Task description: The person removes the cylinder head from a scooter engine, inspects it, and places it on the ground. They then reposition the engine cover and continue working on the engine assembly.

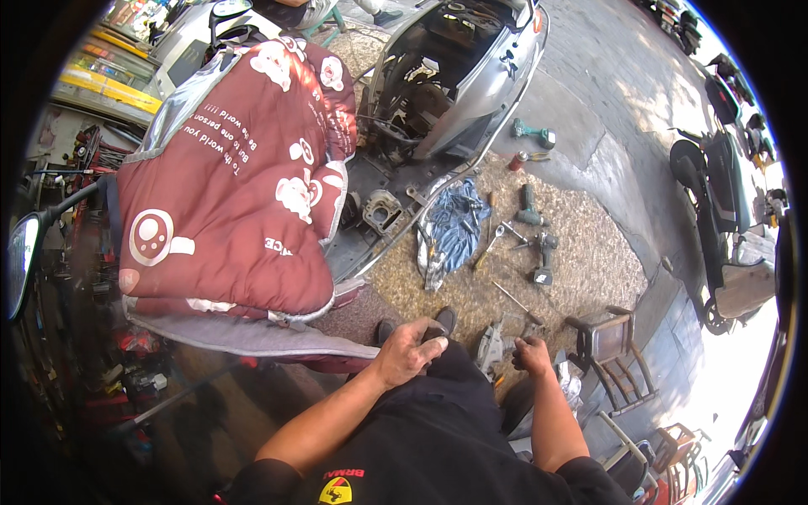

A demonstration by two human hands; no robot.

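Observation:
My left hand is in front of my body with its fingers curled in. Whatever may be inside it cannot be made out. Off to its right, my right hand is closed, and its fingers hide any small thing in them. Ahead on the left stands a scooter draped with a red quilted cover. Its silver rear body is opened up, showing the frame inside. On the footboard lies a metal engine part. Neither hand touches the scooter.
On the pebbled ground lie a crumpled blue plastic sheet, a cordless drill, a green power tool, another drill and a red can. A wooden stool stands right. Parked scooters line the far right.

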